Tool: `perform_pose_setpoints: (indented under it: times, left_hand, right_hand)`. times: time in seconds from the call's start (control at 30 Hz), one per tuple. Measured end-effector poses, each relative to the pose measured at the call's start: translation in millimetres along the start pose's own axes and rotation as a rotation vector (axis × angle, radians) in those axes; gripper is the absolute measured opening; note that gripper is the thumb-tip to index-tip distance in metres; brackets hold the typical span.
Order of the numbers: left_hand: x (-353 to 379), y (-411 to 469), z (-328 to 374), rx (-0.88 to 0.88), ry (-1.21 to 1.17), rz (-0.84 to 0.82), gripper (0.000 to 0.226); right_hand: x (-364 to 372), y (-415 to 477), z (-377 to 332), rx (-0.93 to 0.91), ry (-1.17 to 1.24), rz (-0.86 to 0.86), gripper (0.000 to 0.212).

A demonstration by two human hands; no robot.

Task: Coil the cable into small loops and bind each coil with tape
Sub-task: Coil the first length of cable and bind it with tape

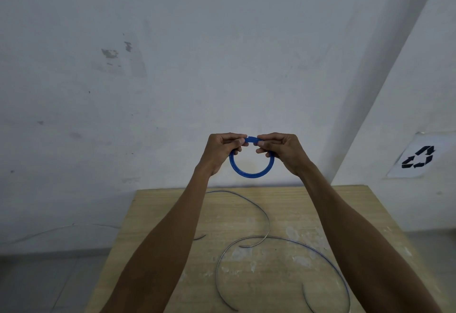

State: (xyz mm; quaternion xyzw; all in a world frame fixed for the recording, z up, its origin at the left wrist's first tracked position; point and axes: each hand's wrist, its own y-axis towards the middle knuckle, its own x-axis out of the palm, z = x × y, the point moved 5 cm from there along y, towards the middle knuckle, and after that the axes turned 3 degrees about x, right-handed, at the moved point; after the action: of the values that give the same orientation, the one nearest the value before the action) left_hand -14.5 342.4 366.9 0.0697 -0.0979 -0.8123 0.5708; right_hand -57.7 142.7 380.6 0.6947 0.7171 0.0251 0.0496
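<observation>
I hold a blue roll of tape (pixel 249 174) up in front of the wall, well above the table. My left hand (pixel 222 151) pinches its top left part. My right hand (pixel 283 151) pinches its top right part, fingertips almost touching those of the left; a short bit of blue tape shows between them. The roll hangs below as an open ring. A thin grey cable (pixel 267 224) lies loose on the wooden table (pixel 320 204) in wide curves, uncoiled, below my forearms. Its near end runs out of view at the bottom.
The table stands against a white wall with a corner column at the right. A paper with a recycling sign (pixel 417 157) is stuck on the right wall. Another thin wire (pixel 56 229) runs along the floor at the left. Grey tiled floor lies left of the table.
</observation>
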Motion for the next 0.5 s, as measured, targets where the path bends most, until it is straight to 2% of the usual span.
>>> perform_pose_setpoints:
  times: [0.23, 0.5]
  left_hand:
    - [3.8, -2.0, -1.1, -0.010, -0.015, -0.081, 0.023]
    - [2.9, -1.1, -1.3, 0.016, -0.021, 0.008, 0.020]
  right_hand:
    - [3.4, -2.5, -1.8, 0.054, -0.012, -0.053, 0.025]
    - [3.6, -4.7, -4.3, 0.049, 0.029, -0.107, 0.032]
